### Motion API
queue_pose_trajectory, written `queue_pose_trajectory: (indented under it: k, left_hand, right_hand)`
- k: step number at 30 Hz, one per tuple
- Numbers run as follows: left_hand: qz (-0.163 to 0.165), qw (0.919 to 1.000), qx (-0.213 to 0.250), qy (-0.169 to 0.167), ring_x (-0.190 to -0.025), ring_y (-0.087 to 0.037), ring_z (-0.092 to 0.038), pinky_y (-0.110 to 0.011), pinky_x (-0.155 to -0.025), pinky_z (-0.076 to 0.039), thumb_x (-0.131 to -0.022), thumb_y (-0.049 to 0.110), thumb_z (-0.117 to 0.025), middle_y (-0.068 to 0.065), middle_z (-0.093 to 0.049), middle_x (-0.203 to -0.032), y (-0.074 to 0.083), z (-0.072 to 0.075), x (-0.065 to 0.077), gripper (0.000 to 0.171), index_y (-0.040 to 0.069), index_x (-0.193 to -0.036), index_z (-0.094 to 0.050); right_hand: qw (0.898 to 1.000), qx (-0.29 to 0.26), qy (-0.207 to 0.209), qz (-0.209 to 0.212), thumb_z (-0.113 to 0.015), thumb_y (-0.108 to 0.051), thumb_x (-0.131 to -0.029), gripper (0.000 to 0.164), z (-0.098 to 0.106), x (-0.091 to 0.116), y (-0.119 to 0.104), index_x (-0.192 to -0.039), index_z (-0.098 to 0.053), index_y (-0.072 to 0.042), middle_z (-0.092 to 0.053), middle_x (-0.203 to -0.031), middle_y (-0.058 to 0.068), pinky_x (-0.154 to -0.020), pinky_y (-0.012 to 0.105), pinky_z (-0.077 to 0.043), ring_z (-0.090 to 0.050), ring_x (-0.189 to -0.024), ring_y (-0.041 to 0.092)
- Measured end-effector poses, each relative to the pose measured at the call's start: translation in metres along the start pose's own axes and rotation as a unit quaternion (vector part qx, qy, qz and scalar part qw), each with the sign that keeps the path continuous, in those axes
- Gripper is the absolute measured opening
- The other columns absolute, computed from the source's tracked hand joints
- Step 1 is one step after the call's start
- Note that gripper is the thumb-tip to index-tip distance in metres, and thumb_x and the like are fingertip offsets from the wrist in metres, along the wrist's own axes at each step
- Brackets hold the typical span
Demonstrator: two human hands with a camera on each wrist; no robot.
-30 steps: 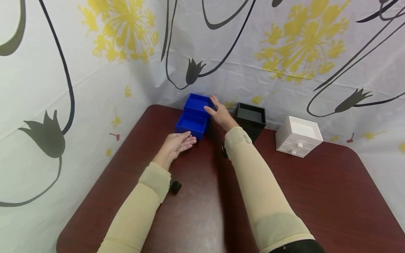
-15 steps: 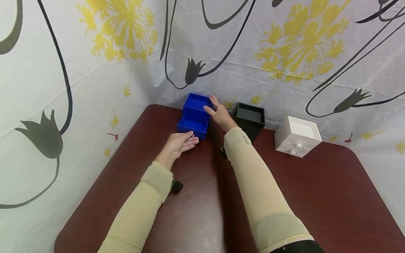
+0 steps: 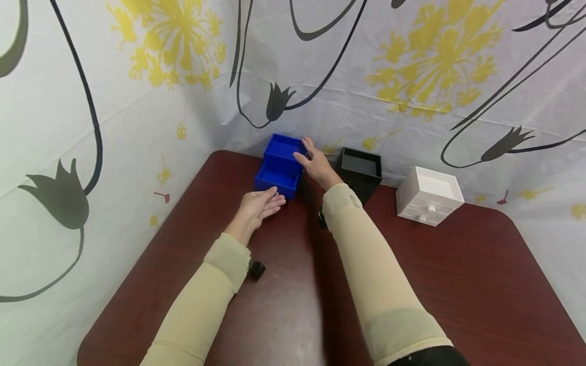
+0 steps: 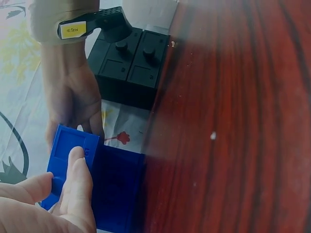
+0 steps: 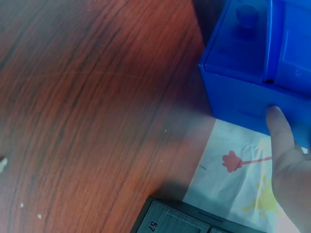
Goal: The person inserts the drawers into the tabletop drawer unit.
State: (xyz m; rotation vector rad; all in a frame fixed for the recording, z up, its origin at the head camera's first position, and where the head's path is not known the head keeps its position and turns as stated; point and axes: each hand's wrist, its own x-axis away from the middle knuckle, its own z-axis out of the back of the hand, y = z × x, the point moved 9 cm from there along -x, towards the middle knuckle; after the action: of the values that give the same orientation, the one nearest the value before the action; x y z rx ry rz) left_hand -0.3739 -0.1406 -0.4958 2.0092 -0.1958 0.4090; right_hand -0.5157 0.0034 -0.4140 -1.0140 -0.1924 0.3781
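Observation:
A small blue drawer cabinet [image 3: 285,147] stands at the table's far left corner. Its upper drawer [image 3: 276,175] is pulled out; the lower one, whose knob [image 5: 248,17] shows in the right wrist view, is closed. My left hand [image 3: 257,207] is at the open drawer's front. Thumb and fingers pinch the drawer's knob [image 4: 57,184] in the left wrist view, and one finger lies along the front panel. My right hand [image 3: 317,165] presses the cabinet's right side with extended fingers. Part of that hand is hidden behind the drawer in the left wrist view.
Just right of the blue cabinet stands a black drawer cabinet [image 3: 361,168], partly behind my right forearm. A white drawer cabinet [image 3: 430,195] with round knobs sits farther right. Patterned cloth [image 3: 339,101] hangs behind the dark red wooden table [image 3: 284,305].
The blue drawer slid slightly inward, then slightly out again, my left hand moving along with it. My right hand stays at the cabinet's side.

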Motion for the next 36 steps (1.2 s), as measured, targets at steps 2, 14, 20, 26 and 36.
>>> queue_pose_trajectory:
  k: [2, 14, 20, 26, 36]
  left_hand:
    - [0.000, 1.0000, -0.001, 0.000, -0.103, -0.023, -0.073, -0.031, -0.086, -0.058, -0.100, 0.022, -0.068, -0.022, -0.070, -0.122, -0.0005, -0.0002, 0.0000, 0.042, -0.005, -0.131, -0.062]
    - [0.000, 0.9993, -0.036, -0.011, -0.097, -0.022, -0.075, -0.031, -0.084, -0.059, -0.100, 0.026, -0.067, -0.019, -0.073, -0.113, -0.0004, -0.0007, -0.0023, 0.044, -0.003, -0.132, -0.061]
    - [-0.006, 0.9983, -0.055, -0.019, -0.101, -0.023, -0.074, -0.031, -0.085, -0.059, -0.101, 0.029, -0.067, -0.020, -0.073, -0.114, 0.0024, -0.0009, -0.0039, 0.044, -0.005, -0.129, -0.062]
    - [-0.006, 0.9983, -0.053, -0.023, -0.102, -0.023, -0.074, -0.031, -0.087, -0.058, -0.101, 0.029, -0.067, -0.020, -0.072, -0.116, 0.0031, 0.0000, -0.0053, 0.044, -0.005, -0.129, -0.062]
    - [-0.014, 0.9988, -0.044, -0.016, -0.101, -0.022, -0.074, -0.030, -0.086, -0.058, -0.100, 0.029, -0.067, -0.019, -0.072, -0.116, 0.0023, -0.0005, -0.0087, 0.045, -0.002, -0.132, -0.062]
  right_hand:
    - [1.000, 0.001, 0.000, -0.001, -0.055, -0.044, -0.104, 0.072, -0.0003, -0.0001, 0.0006, -0.164, -0.021, -0.023, -0.008, -0.169, -0.015, -0.121, 0.040, -0.027, -0.016, -0.155, 0.022]
    - [1.000, -0.002, 0.004, 0.002, -0.056, -0.042, -0.104, 0.071, 0.0002, -0.0020, 0.0023, -0.164, -0.022, -0.022, -0.010, -0.169, -0.014, -0.121, 0.039, -0.027, -0.017, -0.155, 0.023]
    - [1.000, -0.008, 0.005, -0.001, -0.056, -0.041, -0.104, 0.071, -0.0003, -0.0023, 0.0025, -0.164, -0.022, -0.022, -0.010, -0.169, -0.016, -0.120, 0.039, -0.029, -0.017, -0.155, 0.021]
    - [1.000, -0.021, 0.006, -0.009, -0.056, -0.042, -0.104, 0.071, -0.0003, -0.0018, 0.0034, -0.164, -0.022, -0.025, -0.011, -0.168, -0.019, -0.117, 0.042, -0.035, -0.016, -0.155, 0.020]
    - [1.000, -0.008, 0.005, 0.002, -0.055, -0.041, -0.105, 0.070, -0.0010, -0.0021, 0.0013, -0.164, -0.023, -0.022, -0.011, -0.169, -0.015, -0.120, 0.040, -0.030, -0.017, -0.155, 0.023]
